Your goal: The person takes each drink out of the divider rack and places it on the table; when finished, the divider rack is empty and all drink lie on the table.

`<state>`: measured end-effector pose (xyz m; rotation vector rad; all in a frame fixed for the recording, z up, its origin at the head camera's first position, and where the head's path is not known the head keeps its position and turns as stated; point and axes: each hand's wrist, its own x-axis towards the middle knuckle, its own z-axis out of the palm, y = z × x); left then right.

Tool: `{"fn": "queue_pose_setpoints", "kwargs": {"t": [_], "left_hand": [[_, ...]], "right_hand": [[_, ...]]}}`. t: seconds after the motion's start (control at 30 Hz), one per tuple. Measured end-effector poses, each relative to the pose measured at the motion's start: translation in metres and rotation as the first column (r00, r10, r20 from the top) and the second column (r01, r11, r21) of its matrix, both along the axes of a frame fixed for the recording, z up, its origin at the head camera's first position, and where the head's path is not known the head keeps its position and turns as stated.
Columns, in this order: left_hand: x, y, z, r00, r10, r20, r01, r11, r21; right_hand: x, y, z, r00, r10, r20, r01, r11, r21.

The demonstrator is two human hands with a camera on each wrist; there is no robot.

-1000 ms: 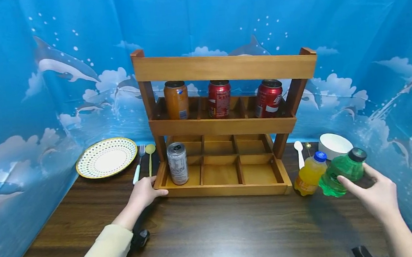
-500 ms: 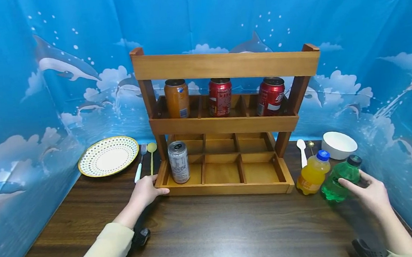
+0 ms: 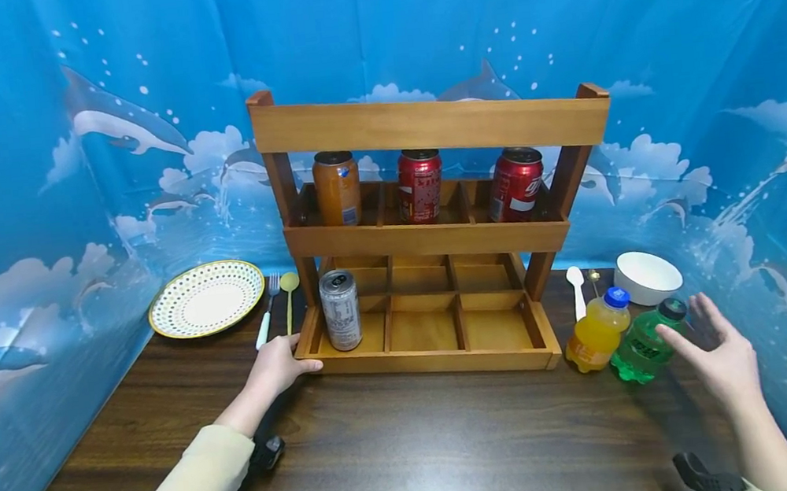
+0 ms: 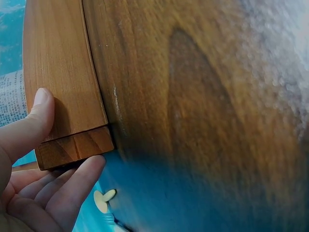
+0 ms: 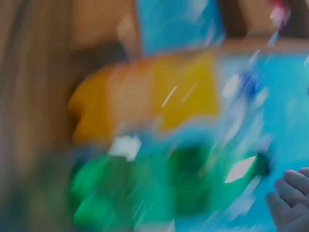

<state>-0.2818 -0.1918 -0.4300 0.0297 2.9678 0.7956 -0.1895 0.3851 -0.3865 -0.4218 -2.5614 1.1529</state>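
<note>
My left hand (image 3: 279, 367) grips the front left corner of a two-tier wooden rack (image 3: 433, 362); in the left wrist view the thumb (image 4: 42, 111) presses the front board and the fingers lie along its end. A silver can (image 3: 341, 314) stands in the rack's lower left compartment. At the right, my right hand (image 3: 721, 360) is spread beside a green soda bottle (image 3: 644, 348) with a black cap, holding nothing. That bottle stands upright on the table, close against an orange soda bottle (image 3: 594, 335) with a blue cap. The right wrist view is blurred.
An orange can (image 3: 338, 191) and two red cans, one a red can (image 3: 517, 186) at the right, stand on the upper tier. A patterned plate (image 3: 206, 299), a fork (image 3: 263, 329) and a yellow spoon (image 3: 288, 295) lie left; a white spoon (image 3: 577, 291) and white bowl (image 3: 645, 276) are right.
My right hand lowered the green bottle onto the table beside the orange bottle, then let go and drew slightly back to the right. The left hand stays on the rack.
</note>
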Motion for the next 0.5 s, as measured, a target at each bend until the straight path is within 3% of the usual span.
{"fn": "queue_pose_setpoints", "kwargs": {"t": [0.07,0.13,0.27,0.33,0.43,0.5], "left_hand": [[0.0,-0.001,0.0,1.0,0.001,0.003,-0.001,1.0,0.003],[-0.001,-0.001,0.001,1.0,0.003,0.0,-0.003,1.0,0.004],[0.0,-0.001,0.001,1.0,0.002,-0.014,-0.002,1.0,-0.005],[0.001,0.0,0.001,1.0,0.0,-0.018,0.0,1.0,-0.01],[0.003,0.002,0.0,1.0,0.0,-0.03,-0.001,1.0,-0.015],[0.004,0.003,0.0,0.999,0.002,-0.039,-0.003,1.0,-0.015]], "right_hand": [[0.004,-0.016,0.014,0.989,-0.032,-0.146,0.027,0.999,-0.036],[0.006,-0.038,0.027,0.962,-0.011,-0.272,0.002,0.999,-0.033],[0.002,-0.093,0.042,0.91,0.146,-0.389,-0.149,0.989,0.023],[-0.005,-0.123,0.041,0.88,0.248,-0.404,-0.27,0.963,0.004],[-0.022,-0.168,0.033,0.826,0.385,-0.411,-0.453,0.888,-0.079],[-0.034,-0.197,0.024,0.806,0.431,-0.406,-0.517,0.846,-0.128]]}}
